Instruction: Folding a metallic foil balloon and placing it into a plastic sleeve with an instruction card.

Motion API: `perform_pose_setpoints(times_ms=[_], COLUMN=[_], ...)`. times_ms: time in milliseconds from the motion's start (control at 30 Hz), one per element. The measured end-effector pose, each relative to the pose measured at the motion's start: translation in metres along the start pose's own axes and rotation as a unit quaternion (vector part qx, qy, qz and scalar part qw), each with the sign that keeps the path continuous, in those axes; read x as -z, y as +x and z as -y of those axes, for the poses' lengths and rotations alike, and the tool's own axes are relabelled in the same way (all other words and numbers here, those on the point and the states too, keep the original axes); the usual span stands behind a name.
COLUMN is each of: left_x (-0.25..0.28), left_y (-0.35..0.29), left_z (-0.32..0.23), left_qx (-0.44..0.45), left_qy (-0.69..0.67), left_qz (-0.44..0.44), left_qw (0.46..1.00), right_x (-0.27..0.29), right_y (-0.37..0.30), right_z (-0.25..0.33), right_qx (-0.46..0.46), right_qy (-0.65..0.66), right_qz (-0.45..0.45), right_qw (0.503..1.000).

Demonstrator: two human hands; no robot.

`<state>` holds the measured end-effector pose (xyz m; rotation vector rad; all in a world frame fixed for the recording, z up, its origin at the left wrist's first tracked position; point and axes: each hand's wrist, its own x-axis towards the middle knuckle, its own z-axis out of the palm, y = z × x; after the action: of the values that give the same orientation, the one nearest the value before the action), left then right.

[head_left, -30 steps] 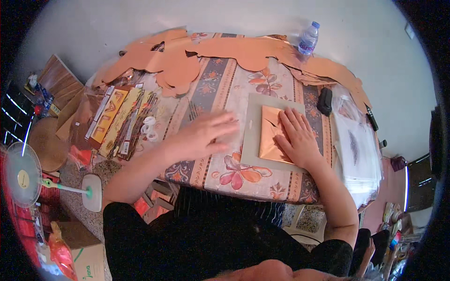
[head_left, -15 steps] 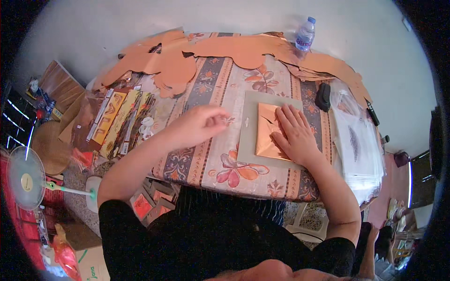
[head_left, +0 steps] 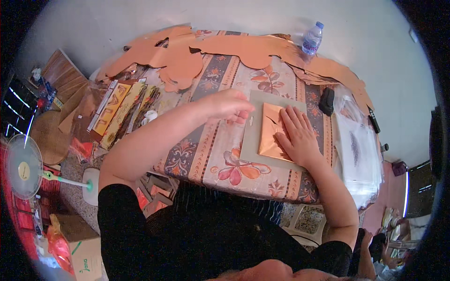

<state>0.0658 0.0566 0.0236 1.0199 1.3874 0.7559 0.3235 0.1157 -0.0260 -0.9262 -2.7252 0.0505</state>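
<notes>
My right hand (head_left: 300, 138) lies flat, fingers spread, over the right side of a shiny copper-coloured foil sheet (head_left: 269, 140). A dark slit or crease marks the foil near its top left. Beneath it is a grey board (head_left: 250, 145) with a small hanging hole at its left edge. My left hand (head_left: 229, 107) hovers beside the board's upper left edge, its fingers curled together. Whatever those fingers may hold is hidden.
Orange-brown cut sheets (head_left: 234, 47) line the table's far edge near a water bottle (head_left: 312, 38). On the right sit a black object (head_left: 326, 101) and clear plastic sleeves (head_left: 358, 159). Boxed packets (head_left: 112, 110) lie left; a fan (head_left: 23, 166) stands beyond.
My left hand has moved right, up to the board's left edge, and its fingers have curled more tightly. My right hand stays pressed on the foil.
</notes>
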Motion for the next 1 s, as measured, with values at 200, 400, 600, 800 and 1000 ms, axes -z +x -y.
perform_pose_setpoints(times_ms=[200, 400, 600, 800, 1000], left_x=[0.001, 0.000, -0.010, 0.003, 0.013], left_y=[0.009, 0.026, 0.016, -0.006, -0.032], left_z=[0.010, 0.025, 0.022, 0.031, 0.055], left_qx=[0.004, -0.041, -0.082, -0.114, -0.253], left_qy=[-0.106, -0.160, 0.100, 0.084, 0.359], left_qz=[-0.012, -0.012, -0.062, -0.088, -0.264], left_qw=[0.994, 0.986, 0.990, 0.986, 0.859], right_x=[0.002, 0.001, 0.004, -0.006, -0.004], right_y=[0.002, 0.003, 0.004, 0.011, 0.012], right_z=[0.000, 0.002, 0.005, 0.023, 0.024], right_qx=[0.005, 0.008, 0.013, 0.041, 0.040], right_qy=[0.008, -0.007, 0.001, -0.001, -0.002], right_qz=[0.005, 0.016, 0.029, 0.009, 0.012], right_qw=[1.000, 1.000, 1.000, 0.999, 0.999])
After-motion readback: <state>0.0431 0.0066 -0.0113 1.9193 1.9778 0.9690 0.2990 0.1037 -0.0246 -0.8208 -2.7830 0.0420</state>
